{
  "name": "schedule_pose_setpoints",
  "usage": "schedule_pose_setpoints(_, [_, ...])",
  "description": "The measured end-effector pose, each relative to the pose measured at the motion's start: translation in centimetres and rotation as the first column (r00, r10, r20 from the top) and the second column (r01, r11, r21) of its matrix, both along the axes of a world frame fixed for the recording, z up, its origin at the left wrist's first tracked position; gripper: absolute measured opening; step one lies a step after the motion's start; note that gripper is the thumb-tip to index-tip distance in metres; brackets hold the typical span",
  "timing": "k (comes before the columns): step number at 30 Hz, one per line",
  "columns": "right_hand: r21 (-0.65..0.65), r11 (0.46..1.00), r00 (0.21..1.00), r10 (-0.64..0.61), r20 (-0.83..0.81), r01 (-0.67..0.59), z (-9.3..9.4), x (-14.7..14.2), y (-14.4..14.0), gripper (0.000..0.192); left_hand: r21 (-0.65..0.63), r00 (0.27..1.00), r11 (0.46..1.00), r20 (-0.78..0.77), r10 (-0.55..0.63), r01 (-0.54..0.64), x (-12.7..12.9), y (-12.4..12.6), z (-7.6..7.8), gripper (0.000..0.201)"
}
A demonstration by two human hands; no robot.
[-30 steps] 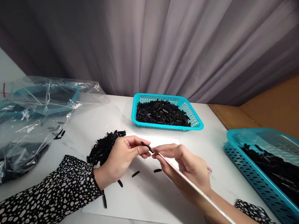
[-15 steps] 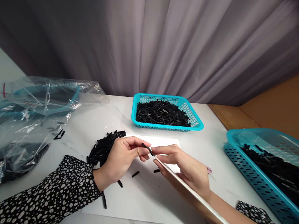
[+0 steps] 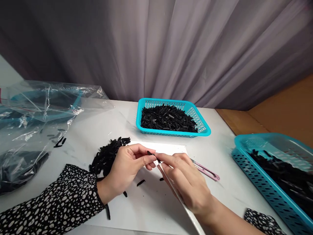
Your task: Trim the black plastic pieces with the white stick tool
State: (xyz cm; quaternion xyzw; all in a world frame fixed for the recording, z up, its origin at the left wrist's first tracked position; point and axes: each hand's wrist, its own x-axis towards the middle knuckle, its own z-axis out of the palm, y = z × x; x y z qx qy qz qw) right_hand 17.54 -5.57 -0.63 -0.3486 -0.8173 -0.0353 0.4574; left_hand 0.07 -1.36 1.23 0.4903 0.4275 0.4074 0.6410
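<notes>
My left hand (image 3: 127, 166) pinches a small black strip-shaped piece (image 3: 149, 153) between thumb and forefinger above a white sheet (image 3: 151, 202). My right hand (image 3: 188, 184) holds a long thin white rod (image 3: 178, 195), whose tip meets the end of that black piece. A heap of the same black pieces (image 3: 107, 155) lies just left of my left hand. Two or three loose black pieces (image 3: 141, 182) rest on the sheet below my hands.
A teal basket (image 3: 207, 133) full of black pieces stands at the back centre; a second teal basket (image 3: 259, 182) with more stands at the right. Pink snips (image 3: 207, 172) lie right of my hands. Clear plastic bags (image 3: 36, 124) cover the left. A brown board (image 3: 281, 114) lies far right.
My right hand has swung leftward and down, so the rod points more steeply toward me. The pink snips, hidden behind that hand before, now show. The view has shifted slightly.
</notes>
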Motion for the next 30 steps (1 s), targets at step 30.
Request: schedule_pose_setpoints(30, [-0.638,0.738,0.706,-0.331,-0.626,-0.220,-1.7,-0.7,0.6,0.030,0.120,0.992,0.990,0.106,0.063,-0.076,-0.1,-0.2,-0.5,0.010])
